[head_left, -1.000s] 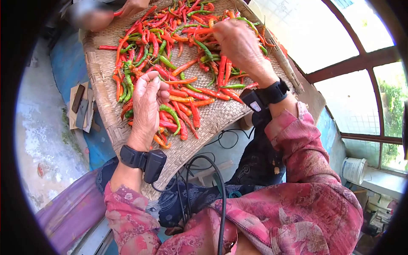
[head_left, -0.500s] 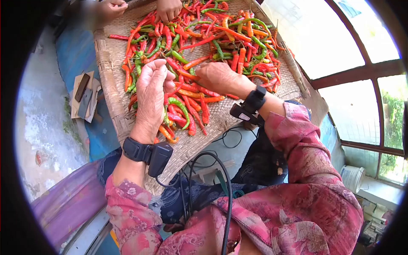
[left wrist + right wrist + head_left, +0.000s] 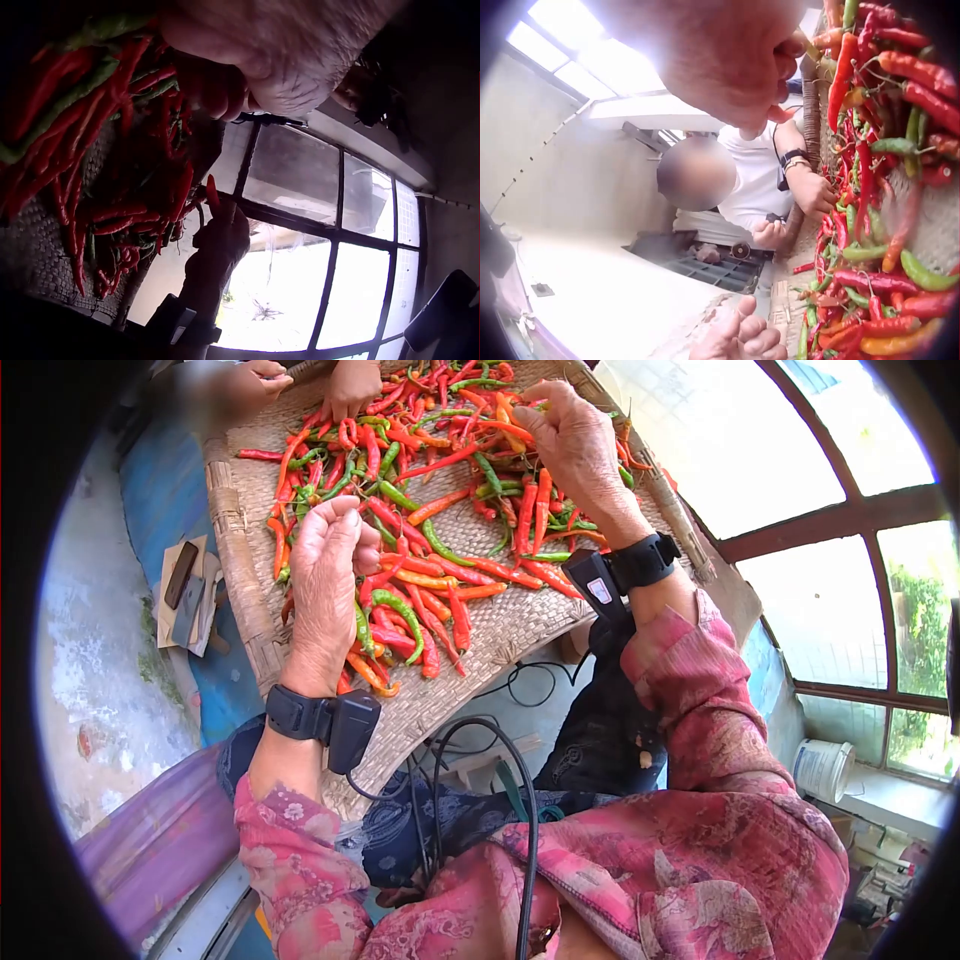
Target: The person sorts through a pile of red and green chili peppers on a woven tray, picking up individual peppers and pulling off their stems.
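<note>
Red, orange and green chili peppers (image 3: 430,580) lie in a loose heap on a woven tray (image 3: 235,540). My left hand (image 3: 325,585) hovers over the tray's near left part, fingers loosely curled and thumb near them, with nothing seen in it. Above the far right peppers, my right hand (image 3: 585,455) is raised, its fingers bent. A red pepper (image 3: 212,195) sticks up from the pinch of my right hand (image 3: 225,240) in the left wrist view. The right wrist view shows only an orange-red tip (image 3: 780,115) by the fingers.
Across the tray, another person's hand (image 3: 350,387) reaches into the peppers. Flat boards (image 3: 190,600) lie left of the tray. Black cables (image 3: 525,790) cross my lap. Windows (image 3: 820,600) and a white bucket (image 3: 823,770) are at the right.
My right hand went from the far right peppers in toward my left hand, then back out to the far right. My left hand stays nearly in place. The other person's hand came down onto the peppers.
</note>
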Demonstrator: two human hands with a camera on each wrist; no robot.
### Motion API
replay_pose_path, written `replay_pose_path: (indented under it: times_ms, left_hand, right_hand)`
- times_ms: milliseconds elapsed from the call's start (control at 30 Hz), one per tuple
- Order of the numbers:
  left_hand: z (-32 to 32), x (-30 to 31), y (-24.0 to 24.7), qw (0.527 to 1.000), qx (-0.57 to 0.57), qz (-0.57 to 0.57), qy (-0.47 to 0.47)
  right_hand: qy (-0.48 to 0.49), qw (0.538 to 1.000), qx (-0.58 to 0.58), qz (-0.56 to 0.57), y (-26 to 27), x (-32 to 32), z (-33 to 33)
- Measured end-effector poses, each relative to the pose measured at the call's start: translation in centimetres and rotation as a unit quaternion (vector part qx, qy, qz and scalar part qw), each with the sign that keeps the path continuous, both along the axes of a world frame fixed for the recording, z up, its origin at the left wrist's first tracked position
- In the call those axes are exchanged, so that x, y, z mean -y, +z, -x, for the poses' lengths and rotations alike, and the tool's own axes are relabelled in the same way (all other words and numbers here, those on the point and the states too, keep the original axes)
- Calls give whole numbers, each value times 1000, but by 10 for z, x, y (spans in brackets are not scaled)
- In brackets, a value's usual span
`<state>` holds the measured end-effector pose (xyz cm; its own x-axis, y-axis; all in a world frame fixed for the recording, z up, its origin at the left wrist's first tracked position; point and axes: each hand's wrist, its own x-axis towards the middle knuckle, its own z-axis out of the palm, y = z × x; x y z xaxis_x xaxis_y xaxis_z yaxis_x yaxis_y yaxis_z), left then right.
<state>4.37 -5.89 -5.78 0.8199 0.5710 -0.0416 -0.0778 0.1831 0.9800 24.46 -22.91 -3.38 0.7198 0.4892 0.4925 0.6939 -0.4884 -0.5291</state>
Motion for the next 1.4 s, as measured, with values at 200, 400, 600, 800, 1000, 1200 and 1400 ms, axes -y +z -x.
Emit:
replay_pose_path:
  times_ms: [200,400,600,800,1000,1200,1400]
  left_hand:
    - [-1,3,3,1000,1,-14,1]
    - [0,5,9,999,-13,-37,-10]
    - [2,4,15,999,-16,-34,-3]
    - [1,2,13,999,-20,-37,-9]
    - [0,1,7,998,-20,-56,-7]
    - [0,14,5,984,-58,-85,-142]
    - [0,15,5,989,-70,-91,-90]
  right_hand:
    - [-75,959,271,36,-12,-10,6]
    - [256,955,50,140,-72,-48,37]
    - [249,954,-34,163,-107,-62,42]
    - [280,919,-131,244,-80,-61,45]
    - [291,942,-112,123,-40,-40,52]
    - [366,927,-67,40,-27,-25,77]
    - [342,802,-486,-66,-11,-20,73]
